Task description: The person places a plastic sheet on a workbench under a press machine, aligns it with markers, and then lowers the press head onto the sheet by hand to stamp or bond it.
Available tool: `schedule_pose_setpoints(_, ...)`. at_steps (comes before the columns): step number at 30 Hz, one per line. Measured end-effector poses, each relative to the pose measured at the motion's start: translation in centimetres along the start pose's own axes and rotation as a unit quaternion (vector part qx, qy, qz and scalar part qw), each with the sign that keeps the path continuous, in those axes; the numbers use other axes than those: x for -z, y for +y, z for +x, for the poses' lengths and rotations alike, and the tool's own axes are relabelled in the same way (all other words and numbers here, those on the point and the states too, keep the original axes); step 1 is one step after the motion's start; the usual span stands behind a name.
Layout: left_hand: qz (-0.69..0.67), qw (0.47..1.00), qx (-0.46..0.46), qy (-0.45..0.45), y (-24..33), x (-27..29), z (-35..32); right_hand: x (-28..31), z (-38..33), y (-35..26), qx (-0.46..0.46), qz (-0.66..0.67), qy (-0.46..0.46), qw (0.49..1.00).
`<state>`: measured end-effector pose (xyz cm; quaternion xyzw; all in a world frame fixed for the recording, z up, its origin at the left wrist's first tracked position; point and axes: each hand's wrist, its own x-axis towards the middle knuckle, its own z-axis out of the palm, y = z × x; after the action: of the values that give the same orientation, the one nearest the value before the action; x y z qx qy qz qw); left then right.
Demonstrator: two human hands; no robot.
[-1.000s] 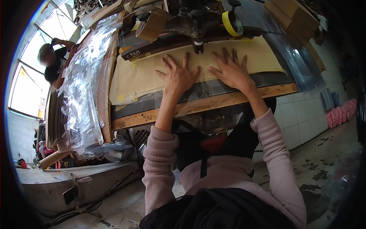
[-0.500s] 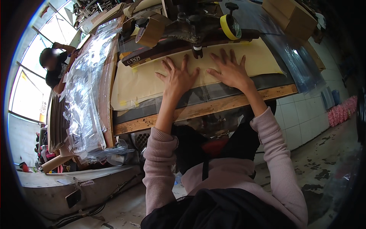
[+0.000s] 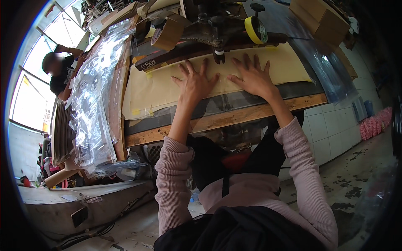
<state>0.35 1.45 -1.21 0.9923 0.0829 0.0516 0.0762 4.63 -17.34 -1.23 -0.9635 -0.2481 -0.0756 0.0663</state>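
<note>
My left hand (image 3: 195, 83) lies flat with fingers spread on a cream-coloured sheet (image 3: 155, 88), which has bits of yellow tape along its edges. To its right, my right hand (image 3: 254, 78) presses flat on the same sheet, fingers also spread. A clear plastic film seems to lie over the sheet's near edge, on a dark mat (image 3: 289, 88). Just beyond my fingertips runs the dark bar (image 3: 180, 53) of a machine, with a metal fitting (image 3: 218, 56) pointing down between my hands. Neither hand grips anything.
Brown tape (image 3: 169, 35) and yellow tape (image 3: 255, 30) rolls hang on the machine. Clear plastic sheets (image 3: 90, 104) cover the left surface, where another person (image 3: 63, 73) stands. A wooden strip (image 3: 226, 119) edges the table. A cardboard box (image 3: 320, 21) sits at far right.
My left hand has shifted very slightly, its fingers still spread. My right hand stays in place on the sheet. The whole view has moved a little.
</note>
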Motion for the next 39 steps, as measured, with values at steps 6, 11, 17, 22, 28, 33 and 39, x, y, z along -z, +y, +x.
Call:
schedule_pose_setpoints(6, -0.023, 1.0, -0.005, 0.019, -0.2, -0.1, 0.0, 0.1, 0.2, -0.1, 0.0, -0.01, -0.002, 1.0)
schedule_pose_setpoints(11, -0.033, 0.999, -0.008, 0.036, -0.5, -0.1, 0.1, 0.1, 0.2, -0.4, -0.004, -0.03, -0.009, 1.0)
schedule_pose_setpoints(17, -0.063, 0.997, -0.03, 0.042, -0.8, -0.1, 0.4, -0.6, 0.4, -0.3, 0.006, -0.002, 0.032, 0.999)
schedule_pose_setpoints(22, -0.025, 0.998, -0.028, 0.054, -0.9, -0.4, 0.4, -0.9, 0.4, -0.3, 0.003, -0.002, 0.039, 0.999)
schedule_pose_setpoints(28, 0.0, 0.999, -0.022, 0.049, -0.4, -0.2, 0.1, -0.2, 0.2, 0.0, 0.003, -0.003, 0.014, 1.0)
schedule_pose_setpoints(33, -0.013, 0.998, -0.011, 0.06, 0.4, -0.3, -0.5, 1.4, 0.3, 0.4, -0.004, -0.004, -0.061, 0.998)
schedule_pose_setpoints(39, -0.003, 0.999, 0.003, 0.045, 1.5, 0.1, -1.1, 1.8, 0.5, 1.4, 0.011, -0.013, -0.091, 0.996)
